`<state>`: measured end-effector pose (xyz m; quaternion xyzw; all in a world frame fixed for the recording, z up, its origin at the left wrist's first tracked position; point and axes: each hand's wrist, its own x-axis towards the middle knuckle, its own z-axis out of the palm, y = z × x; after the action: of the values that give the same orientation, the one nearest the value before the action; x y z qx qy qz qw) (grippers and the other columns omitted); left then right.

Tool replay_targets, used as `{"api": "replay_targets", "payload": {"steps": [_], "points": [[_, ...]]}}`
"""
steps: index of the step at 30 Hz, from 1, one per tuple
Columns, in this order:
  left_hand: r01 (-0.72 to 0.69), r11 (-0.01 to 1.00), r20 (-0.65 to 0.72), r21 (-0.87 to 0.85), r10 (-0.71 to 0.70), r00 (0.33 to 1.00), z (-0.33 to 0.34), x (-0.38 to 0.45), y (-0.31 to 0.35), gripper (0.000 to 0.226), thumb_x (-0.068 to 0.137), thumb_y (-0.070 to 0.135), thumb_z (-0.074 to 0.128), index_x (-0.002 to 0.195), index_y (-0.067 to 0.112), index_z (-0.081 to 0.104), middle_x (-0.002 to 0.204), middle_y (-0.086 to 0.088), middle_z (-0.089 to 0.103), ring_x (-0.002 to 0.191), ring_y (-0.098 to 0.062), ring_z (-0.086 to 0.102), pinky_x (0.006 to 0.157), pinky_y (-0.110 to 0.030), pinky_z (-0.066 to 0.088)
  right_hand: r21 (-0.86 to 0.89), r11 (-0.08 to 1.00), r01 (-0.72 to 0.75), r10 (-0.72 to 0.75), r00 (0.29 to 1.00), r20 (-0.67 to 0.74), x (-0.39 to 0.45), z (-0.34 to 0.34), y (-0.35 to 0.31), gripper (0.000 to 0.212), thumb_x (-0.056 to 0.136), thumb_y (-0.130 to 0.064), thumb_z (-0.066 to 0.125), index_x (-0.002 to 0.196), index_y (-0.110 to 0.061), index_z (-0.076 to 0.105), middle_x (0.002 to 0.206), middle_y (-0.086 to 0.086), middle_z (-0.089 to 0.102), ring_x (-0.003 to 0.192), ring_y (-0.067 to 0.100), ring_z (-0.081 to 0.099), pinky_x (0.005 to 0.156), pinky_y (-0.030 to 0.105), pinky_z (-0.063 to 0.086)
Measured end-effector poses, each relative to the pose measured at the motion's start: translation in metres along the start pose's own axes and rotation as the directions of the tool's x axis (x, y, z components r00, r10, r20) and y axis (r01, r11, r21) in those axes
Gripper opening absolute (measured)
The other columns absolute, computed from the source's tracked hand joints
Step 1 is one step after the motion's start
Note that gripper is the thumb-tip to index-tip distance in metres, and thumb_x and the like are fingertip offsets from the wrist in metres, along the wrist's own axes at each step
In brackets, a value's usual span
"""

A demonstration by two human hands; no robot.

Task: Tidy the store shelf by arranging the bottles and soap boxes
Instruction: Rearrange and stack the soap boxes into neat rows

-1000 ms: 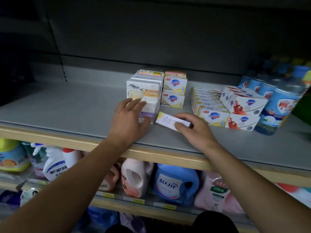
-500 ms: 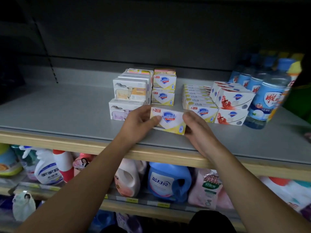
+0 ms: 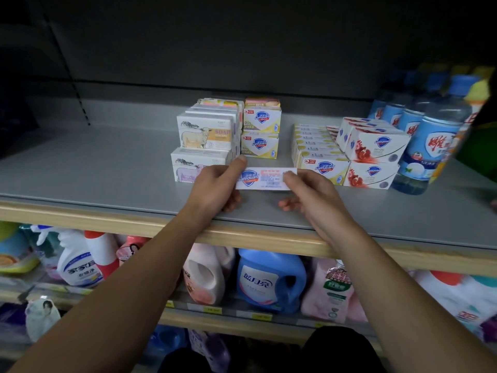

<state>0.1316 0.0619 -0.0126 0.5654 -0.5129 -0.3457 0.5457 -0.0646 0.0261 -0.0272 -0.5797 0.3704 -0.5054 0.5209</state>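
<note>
item: safeguard box (image 3: 265, 178), long axis 9-to-3, pinched at ends by my left hand (image 3: 215, 184) and right hand (image 3: 312, 193); yellow stack (image 3: 261, 131) lay at 12, equally near both.

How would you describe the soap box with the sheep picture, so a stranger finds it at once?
On the grey shelf, look at the left block of soap boxes. The sheep box sits in front, on a purple-printed box. Only it shows a sheep and the orange word SOAP.
</note>
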Motion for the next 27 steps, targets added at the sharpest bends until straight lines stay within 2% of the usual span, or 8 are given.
{"api": "replay_targets", "payload": {"steps": [4, 7, 9, 13, 17, 21, 24, 27], "points": [[-0.001, 1.0, 0.014, 0.001, 0.001, 1.0, -0.001, 0.0, -0.001, 0.06, 0.077, 0.07, 0.053, 0.071, 0.012, 0.068, 0.057, -0.011, 0.064, 0.047, -0.02, 0.057, 0.045, -0.026, 0.044, -0.019, 1.0, 0.016, -0.016, 1.0, -0.006, 0.002, -0.001, 0.001, 0.033, 0.078, -0.037, 0.073, 0.102, -0.015, 0.067, 0.093, 0.004, 0.068, 0.052, 0.013, 0.059, 0.048, 0.021, 0.046], [-0.054, 0.987, 0.098, -0.151, 0.069, 0.993, -0.002, 0.001, -0.003, 0.032, 0.089, 0.042, 0.063, 0.086, 0.012, 0.073, 0.072, -0.012, 0.069, 0.058, -0.022, 0.058, 0.053, -0.031, 0.049, 0.015, 0.999, 0.036, -0.037, 0.999, 0.021, 0.002, -0.001, 0.001, 0.041, 0.068, -0.038, 0.075, 0.107, -0.028, 0.066, 0.105, -0.004, 0.07, 0.078, 0.011, 0.068, 0.058, 0.023, 0.049], [-0.097, 0.972, 0.124, -0.212, 0.125, 0.984, -0.003, 0.002, -0.005, 0.019, 0.091, 0.03, 0.065, 0.103, 0.017, 0.072, 0.083, -0.012, 0.071, 0.058, -0.023, 0.056, 0.053, -0.03, 0.05, -0.031, 0.997, 0.075, -0.074, 0.997, 0.019, 0.002, -0.003, 0.002, 0.038, 0.075, -0.04, 0.071, 0.112, -0.032, 0.066, 0.112, -0.007, 0.068, 0.085, 0.007, 0.066, 0.061, 0.023, 0.049], [-0.17, 0.962, 0.099, -0.215, 0.194, 0.976, -0.006, 0.003, -0.009, 0.036, 0.089, 0.015, 0.068, 0.124, 0.025, 0.062, 0.098, -0.006, 0.072, 0.046, -0.02, 0.052, 0.048, -0.026, 0.046, -0.09, 0.988, 0.122, -0.125, 0.992, -0.025, 0.003, -0.004, 0.006, 0.036, 0.094, -0.013, 0.064, 0.129, -0.016, 0.058, 0.119, -0.005, 0.066, 0.086, -0.002, 0.066, 0.067, 0.021, 0.053], [-0.116, 0.943, 0.149, -0.312, 0.17, 0.974, -0.009, 0.003, -0.008, 0.047, 0.089, -0.001, 0.064, 0.132, 0.015, 0.055, 0.112, -0.008, 0.07, 0.058, -0.025, 0.065, 0.056, -0.031, 0.056, -0.163, 0.976, 0.147, -0.141, 0.989, 0.044, 0.002, -0.005, 0.005, 0.032, 0.091, -0.001, 0.065, 0.111, -0.026, 0.064, 0.096, -0.013, 0.075, 0.09, -0.001, 0.068, 0.073, 0.016, 0.052], [-0.049, 0.932, 0.134, -0.359, 0.103, 0.986, -0.006, -0.001, -0.005, 0.031, 0.093, 0.024, 0.061, 0.124, 0.018, 0.061, 0.11, -0.01, 0.068, 0.068, -0.031, 0.07, 0.063, -0.038, 0.059, -0.174, 0.966, 0.193, -0.186, 0.981, 0.058, -0.001, -0.005, 0.001, 0.042, 0.083, 0.004, 0.068, 0.111, -0.027, 0.063, 0.103, -0.014, 0.073, 0.103, 0.006, 0.067, 0.089, 0.025, 0.052], [-0.05, 0.939, 0.107, -0.34, 0.092, 0.99, -0.006, 0.0, -0.004, 0.029, 0.096, 0.032, 0.056, 0.12, 0.017, 0.061, 0.109, -0.008, 0.069, 0.071, -0.032, 0.07, 0.067, -0.041, 0.06, -0.124, 0.97, 0.207, -0.2, 0.977, 0.071, -0.005, 0.0, -0.004, 0.024, 0.083, -0.019, 0.066, 0.104, -0.029, 0.065, 0.097, -0.02, 0.073, 0.094, -0.001, 0.068, 0.079, 0.018, 0.051], [-0.054, 0.932, 0.103, -0.36, 0.097, 0.99, -0.006, 0.001, -0.005, 0.024, 0.095, 0.025, 0.06, 0.117, 0.015, 0.061, 0.1, -0.006, 0.07, 0.073, -0.036, 0.07, 0.07, -0.043, 0.06, -0.149, 0.965, 0.218, -0.21, 0.975, 0.069, -0.006, 0.0, -0.005, 0.02, 0.083, -0.029, 0.062, 0.102, -0.031, 0.065, 0.1, -0.019, 0.073, 0.097, 0.0, 0.066, 0.081, 0.021, 0.05]]}}
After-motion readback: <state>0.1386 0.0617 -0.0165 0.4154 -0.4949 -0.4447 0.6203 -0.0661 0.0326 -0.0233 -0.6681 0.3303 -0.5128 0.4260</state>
